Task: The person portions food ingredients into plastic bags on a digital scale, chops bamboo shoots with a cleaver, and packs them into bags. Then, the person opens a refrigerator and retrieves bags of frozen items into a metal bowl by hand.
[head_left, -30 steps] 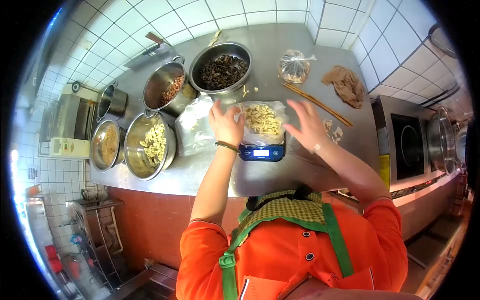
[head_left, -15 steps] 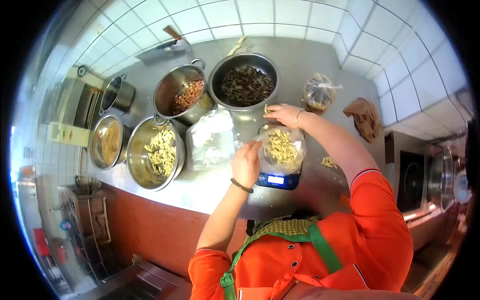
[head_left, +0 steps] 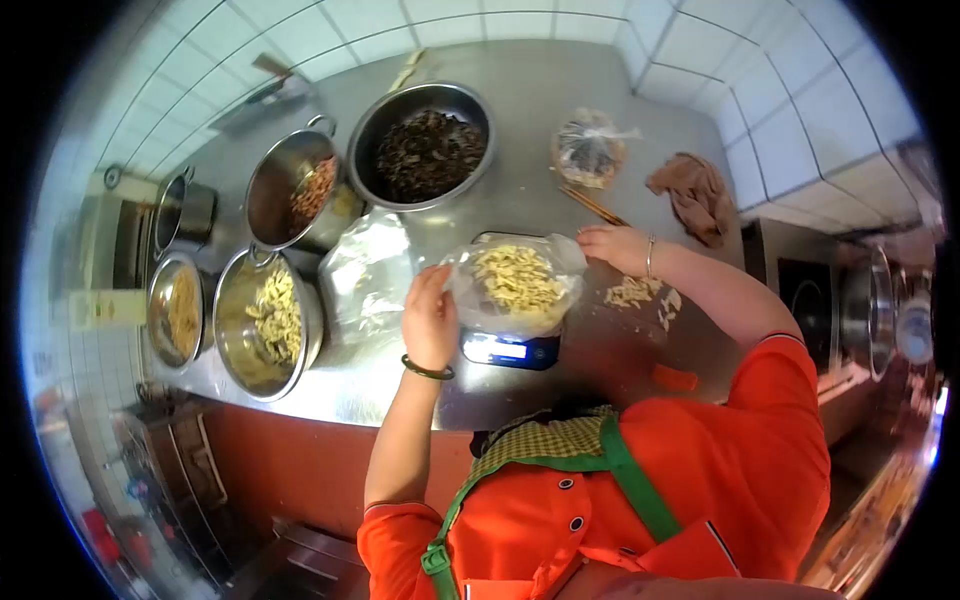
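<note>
A clear plastic bag (head_left: 545, 310) of pale yellow cut strips (head_left: 515, 278) rests open on a digital kitchen scale (head_left: 535, 353) with a lit display. My left hand (head_left: 430, 318) is at the bag's left rim, its fingers closed together on the plastic. At the opposite rim, my right hand (head_left: 618, 250) has its fingertips bent against the bag's edge. Left of the scale lie flat clear plastic bags (head_left: 365, 275). Beyond them, a steel bowl (head_left: 312, 335) contains more of the pale strips. Loose strips (head_left: 632, 291) lie below my right hand.
Behind stand a bowl of dark shredded food (head_left: 480, 165) and a pot of reddish pieces (head_left: 268, 185). A bowl of tan food (head_left: 196, 330) and a small pot (head_left: 200, 215) are far left. Chopsticks (head_left: 595, 207), a tied bag (head_left: 590, 150) and a brown cloth (head_left: 693, 195) lie right.
My right hand has come from behind the bag to its right rim. My left hand stays at the left rim. The view has shifted, and the chopsticks now show.
</note>
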A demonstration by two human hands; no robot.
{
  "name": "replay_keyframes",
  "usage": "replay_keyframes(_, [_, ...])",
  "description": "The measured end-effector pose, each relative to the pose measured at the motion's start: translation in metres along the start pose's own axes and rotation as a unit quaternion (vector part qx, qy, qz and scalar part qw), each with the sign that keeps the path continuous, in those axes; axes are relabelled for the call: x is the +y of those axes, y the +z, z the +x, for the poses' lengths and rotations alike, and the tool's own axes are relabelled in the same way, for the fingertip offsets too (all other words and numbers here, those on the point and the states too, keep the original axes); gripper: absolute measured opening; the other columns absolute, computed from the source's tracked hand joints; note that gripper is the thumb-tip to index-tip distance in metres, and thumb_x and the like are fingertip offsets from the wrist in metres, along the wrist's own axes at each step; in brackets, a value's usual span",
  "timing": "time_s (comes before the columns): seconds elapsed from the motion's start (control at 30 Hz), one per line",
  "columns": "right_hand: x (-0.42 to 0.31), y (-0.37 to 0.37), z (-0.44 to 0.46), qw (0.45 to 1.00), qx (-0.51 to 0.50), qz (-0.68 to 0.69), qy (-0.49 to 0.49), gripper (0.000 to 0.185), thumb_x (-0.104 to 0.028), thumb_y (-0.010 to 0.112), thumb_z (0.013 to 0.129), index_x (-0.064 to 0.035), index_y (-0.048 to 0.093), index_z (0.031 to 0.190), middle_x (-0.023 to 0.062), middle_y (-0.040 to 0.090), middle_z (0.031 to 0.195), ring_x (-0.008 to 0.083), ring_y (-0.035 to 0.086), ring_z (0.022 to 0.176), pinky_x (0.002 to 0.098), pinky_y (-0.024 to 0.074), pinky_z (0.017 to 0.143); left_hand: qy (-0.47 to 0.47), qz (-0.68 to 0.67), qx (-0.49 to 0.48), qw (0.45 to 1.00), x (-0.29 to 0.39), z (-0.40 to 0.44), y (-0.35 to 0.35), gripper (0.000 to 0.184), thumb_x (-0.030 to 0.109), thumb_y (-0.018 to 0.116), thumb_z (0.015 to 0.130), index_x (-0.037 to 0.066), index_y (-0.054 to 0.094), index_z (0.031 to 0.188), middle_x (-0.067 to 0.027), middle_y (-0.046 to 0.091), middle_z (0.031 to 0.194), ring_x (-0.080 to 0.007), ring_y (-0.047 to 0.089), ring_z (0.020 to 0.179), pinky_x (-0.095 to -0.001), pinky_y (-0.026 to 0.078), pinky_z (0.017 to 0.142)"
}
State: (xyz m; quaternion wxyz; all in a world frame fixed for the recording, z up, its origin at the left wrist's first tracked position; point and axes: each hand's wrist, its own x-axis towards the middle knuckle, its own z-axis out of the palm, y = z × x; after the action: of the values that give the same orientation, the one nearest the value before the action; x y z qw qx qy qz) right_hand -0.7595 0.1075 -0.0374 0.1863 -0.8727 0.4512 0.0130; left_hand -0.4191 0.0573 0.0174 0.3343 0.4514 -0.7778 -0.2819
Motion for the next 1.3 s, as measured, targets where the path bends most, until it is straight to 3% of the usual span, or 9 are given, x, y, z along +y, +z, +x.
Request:
replay_keyframes(0.1, [-0.021, 0.013, -0.047, 0.999, 0.0, 0.04, 0.027, 0.037, -0.001, 0.049, 0.078, -0.0032, 0.05, 0.115, 0.0103, 0.045, 0.125, 0.0264, 0.038, 0.12, 0.0335, 0.0353, 0.099, 0.016, 0.026, -0.008, 1.0, -0.003, 0.0, -0.001, 0.036, -0.008, 0.052, 0.075, 0.005, 0.056, 0.108, -0.0109, 0.055, 0.108, -0.0158, 0.056, 0.068, -0.0236, 0.045, 0.056])
replay_keyframes(0.3, [-0.082, 0.013, -0.134, 0.935, 0.184, 0.186, 0.24, 0.043, -0.014, 0.059, 0.078, -0.0019, 0.047, 0.118, 0.015, 0.045, 0.122, 0.0322, 0.041, 0.114, 0.0361, 0.0357, 0.095, 0.01, 0.015, -0.032, 0.999, 0.013, -0.005, -0.001, 0.037, -0.007, 0.053, 0.074, 0.004, 0.056, 0.109, -0.0116, 0.054, 0.109, -0.0169, 0.056, 0.069, -0.0247, 0.046, 0.058])
replay_keyframes(0.5, [-0.077, 0.067, -0.165, 0.892, 0.326, 0.103, 0.294, 0.049, -0.019, 0.064, 0.075, -0.0016, 0.045, 0.116, 0.0187, 0.045, 0.116, 0.0364, 0.044, 0.106, 0.0393, 0.0375, 0.09, 0.024, 0.045, -0.035, 0.998, 0.02, -0.012, 0.003, 0.038, -0.007, 0.054, 0.073, 0.004, 0.055, 0.11, -0.0146, 0.053, 0.111, -0.0201, 0.057, 0.068, -0.0268, 0.048, 0.059])
replay_keyframes(0.63, [-0.103, 0.049, -0.164, 0.91, 0.336, 0.084, 0.23, 0.045, -0.019, 0.063, 0.075, -0.0028, 0.045, 0.113, 0.0176, 0.047, 0.11, 0.0349, 0.045, 0.102, 0.039, 0.0376, 0.089, 0.024, 0.069, -0.035, 0.997, 0.026, -0.01, 0.001, 0.038, -0.007, 0.053, 0.074, 0.003, 0.054, 0.111, -0.0151, 0.053, 0.112, -0.0197, 0.057, 0.07, -0.0268, 0.048, 0.059])
replay_keyframes(0.7, [-0.145, 0.051, -0.179, 0.941, 0.171, 0.172, 0.236, 0.043, -0.014, 0.065, 0.071, -0.0039, 0.046, 0.108, 0.0162, 0.047, 0.105, 0.0341, 0.046, 0.097, 0.0404, 0.0388, 0.086, 0.024, 0.069, -0.036, 0.997, 0.026, -0.011, 0.002, 0.038, -0.007, 0.053, 0.074, 0.002, 0.054, 0.111, -0.0152, 0.052, 0.113, -0.0196, 0.057, 0.07, -0.0268, 0.048, 0.06])
replay_keyframes(0.8, [-0.164, 0.11, -0.191, 0.94, 0.18, 0.118, 0.264, 0.043, -0.015, 0.063, 0.072, -0.0045, 0.045, 0.11, 0.0153, 0.049, 0.102, 0.0327, 0.047, 0.095, 0.0383, 0.0393, 0.085, 0.02, 0.064, -0.028, 0.997, 0.025, -0.009, 0.004, 0.038, -0.007, 0.053, 0.074, 0.001, 0.054, 0.111, -0.0147, 0.052, 0.113, -0.019, 0.056, 0.07, -0.0269, 0.048, 0.06])
replay_keyframes(1.0, [-0.178, 0.098, -0.206, 0.934, 0.166, 0.203, 0.242, 0.051, -0.018, 0.067, 0.07, -0.0038, 0.044, 0.113, 0.0168, 0.048, 0.107, 0.0351, 0.045, 0.1, 0.0414, 0.0374, 0.089, 0.021, 0.078, -0.037, 0.996, 0.03, -0.006, 0.009, 0.039, -0.007, 0.053, 0.074, 0.001, 0.054, 0.112, -0.0144, 0.052, 0.112, -0.019, 0.056, 0.07, -0.0273, 0.048, 0.061])
replay_keyframes(1.17, [-0.09, 0.085, -0.192, 0.882, 0.313, 0.113, 0.334, 0.073, -0.027, 0.071, 0.07, -0.0043, 0.033, 0.128, 0.0201, 0.033, 0.128, 0.0376, 0.035, 0.117, 0.0409, 0.0316, 0.098, 0.03, 0.067, -0.039, 0.997, 0.026, -0.005, 0.009, 0.04, -0.007, 0.054, 0.074, 0.003, 0.054, 0.113, -0.0119, 0.053, 0.111, -0.0152, 0.054, 0.07, -0.0244, 0.047, 0.06])
replay_keyframes(1.3, [-0.06, 0.06, -0.15, 0.934, 0.217, 0.097, 0.267, 0.081, -0.035, 0.07, 0.071, -0.0064, 0.026, 0.133, 0.0189, 0.027, 0.134, 0.0362, 0.031, 0.122, 0.0408, 0.0292, 0.101, 0.02, 0.082, -0.047, 0.995, 0.038, -0.003, 0.005, 0.041, -0.008, 0.053, 0.073, 0.003, 0.054, 0.113, -0.0118, 0.053, 0.111, -0.015, 0.054, 0.07, -0.0241, 0.047, 0.06])
